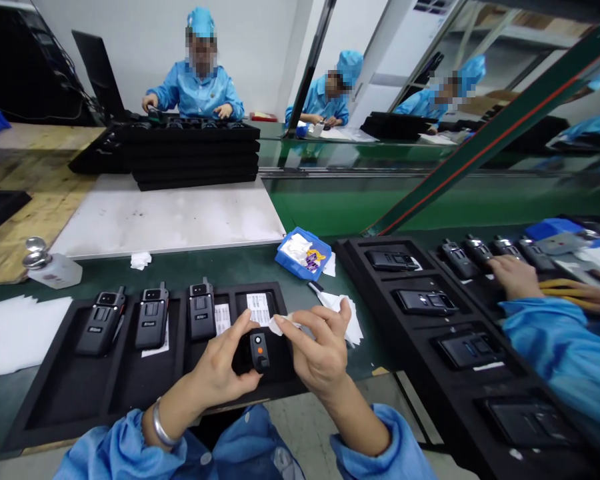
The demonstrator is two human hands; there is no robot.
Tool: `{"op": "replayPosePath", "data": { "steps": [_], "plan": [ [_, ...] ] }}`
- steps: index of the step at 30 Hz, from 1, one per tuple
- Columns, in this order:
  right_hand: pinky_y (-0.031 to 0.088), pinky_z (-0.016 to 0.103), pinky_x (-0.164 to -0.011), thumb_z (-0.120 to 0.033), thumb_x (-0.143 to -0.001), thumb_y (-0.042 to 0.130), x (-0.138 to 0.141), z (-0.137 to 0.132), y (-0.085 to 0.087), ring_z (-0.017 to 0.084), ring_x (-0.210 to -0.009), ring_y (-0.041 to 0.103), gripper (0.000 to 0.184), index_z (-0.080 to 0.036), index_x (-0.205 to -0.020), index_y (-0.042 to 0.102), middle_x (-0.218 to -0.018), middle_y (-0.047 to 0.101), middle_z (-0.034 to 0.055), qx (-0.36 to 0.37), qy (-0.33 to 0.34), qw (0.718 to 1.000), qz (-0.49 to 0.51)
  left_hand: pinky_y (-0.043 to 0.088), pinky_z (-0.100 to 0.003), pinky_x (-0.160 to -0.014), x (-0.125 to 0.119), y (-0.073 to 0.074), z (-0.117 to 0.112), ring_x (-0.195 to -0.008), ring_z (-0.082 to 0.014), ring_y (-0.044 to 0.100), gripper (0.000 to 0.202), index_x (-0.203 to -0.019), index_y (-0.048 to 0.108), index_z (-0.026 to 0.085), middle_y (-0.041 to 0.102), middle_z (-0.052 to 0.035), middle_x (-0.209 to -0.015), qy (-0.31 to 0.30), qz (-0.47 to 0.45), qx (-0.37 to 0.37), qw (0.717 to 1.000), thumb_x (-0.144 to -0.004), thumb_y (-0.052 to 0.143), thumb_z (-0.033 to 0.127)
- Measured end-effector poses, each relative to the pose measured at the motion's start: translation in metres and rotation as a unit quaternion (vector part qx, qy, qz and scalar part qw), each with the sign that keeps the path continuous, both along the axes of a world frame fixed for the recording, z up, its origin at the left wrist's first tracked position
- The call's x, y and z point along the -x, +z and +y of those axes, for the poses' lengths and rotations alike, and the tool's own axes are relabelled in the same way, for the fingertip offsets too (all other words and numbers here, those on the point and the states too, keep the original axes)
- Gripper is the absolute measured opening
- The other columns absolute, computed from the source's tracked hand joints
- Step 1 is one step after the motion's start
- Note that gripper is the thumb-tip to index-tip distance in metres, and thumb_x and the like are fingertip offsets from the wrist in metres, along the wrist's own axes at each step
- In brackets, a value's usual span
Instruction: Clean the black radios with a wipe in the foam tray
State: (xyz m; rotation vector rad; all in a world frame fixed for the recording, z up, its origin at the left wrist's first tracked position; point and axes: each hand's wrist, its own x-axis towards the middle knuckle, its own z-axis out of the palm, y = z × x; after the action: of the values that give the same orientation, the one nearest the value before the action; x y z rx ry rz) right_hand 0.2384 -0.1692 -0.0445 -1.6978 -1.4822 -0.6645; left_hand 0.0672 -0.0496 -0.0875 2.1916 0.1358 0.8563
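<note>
My left hand (pixel 220 367) is closed around a black walkie-talkie (pixel 260 353), its end with a white and an orange button turned toward me. A small white wipe (pixel 279 325) is pinched in the fingers of my right hand (pixel 320 340), just beside the radio. Below and around them lies a black foam tray (pixel 45 393) with compartments. Three more walkie-talkies rest in it: one at the left (pixel 101 322), one beside it (pixel 153 317) and one nearer my hands (pixel 201 310). Printed labels (pixel 257 309) lie in the compartments.
A blue bin (pixel 293 267) with wipes and small packets stands behind my right hand. At left are a dispenser bottle (pixel 55 270) and white sheets (pixel 20 333). Another foam tray (pixel 420 360) of radios fills the right, where a co-worker's hand (pixel 515 277) reaches. Stacked trays (pixel 195 157) stand across.
</note>
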Motion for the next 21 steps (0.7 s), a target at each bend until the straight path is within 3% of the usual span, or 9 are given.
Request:
{"op": "replayPosePath", "data": {
  "steps": [5,12,18,21],
  "plan": [
    [0.007,0.063,-0.121,-0.01,-0.092,0.049,0.019,0.006,0.004,0.017,-0.092,0.056,0.033,-0.029,-0.107,0.073,-0.091,0.07,-0.0019,0.027,0.081,0.996,0.0,0.056,-0.04,-0.1,0.001,0.0,0.003,-0.119,-0.0257,0.064,0.099,-0.16,0.013,0.018,0.061,-0.0141,-0.134,-0.001,0.013,0.007,1.0,-0.077,0.067,0.014],
    [0.019,0.059,-0.121,-0.013,-0.096,0.046,0.002,-0.001,0.006,0.017,-0.094,0.054,0.032,-0.025,-0.111,0.072,-0.092,0.07,-0.0008,0.072,0.188,0.979,-0.036,0.056,-0.04,-0.102,0.003,0.0,0.005,-0.12,-0.0256,0.063,0.101,-0.16,0.013,0.018,0.061,-0.0139,-0.135,-0.021,0.014,0.017,1.0,-0.073,0.065,0.01],
    [0.025,0.056,-0.119,-0.017,-0.1,0.043,-0.012,-0.006,0.017,0.017,-0.095,0.053,0.032,-0.026,-0.113,0.071,-0.096,0.071,-0.0011,0.117,0.224,0.965,-0.066,0.054,-0.042,-0.104,0.003,0.001,0.005,-0.122,-0.0255,0.063,0.098,-0.16,0.015,0.018,0.062,-0.0148,-0.134,-0.025,0.004,0.002,1.0,-0.076,0.064,0.01],
    [0.025,0.056,-0.119,-0.018,-0.101,0.04,-0.021,-0.011,0.019,0.017,-0.093,0.053,0.034,-0.026,-0.112,0.071,-0.095,0.071,-0.0013,0.128,0.203,0.967,-0.089,0.055,-0.042,-0.102,0.003,0.0,0.006,-0.12,-0.0257,0.064,0.098,-0.16,0.015,0.019,0.062,-0.0146,-0.134,-0.023,0.001,0.001,1.0,-0.077,0.066,0.012]
  ]
}}
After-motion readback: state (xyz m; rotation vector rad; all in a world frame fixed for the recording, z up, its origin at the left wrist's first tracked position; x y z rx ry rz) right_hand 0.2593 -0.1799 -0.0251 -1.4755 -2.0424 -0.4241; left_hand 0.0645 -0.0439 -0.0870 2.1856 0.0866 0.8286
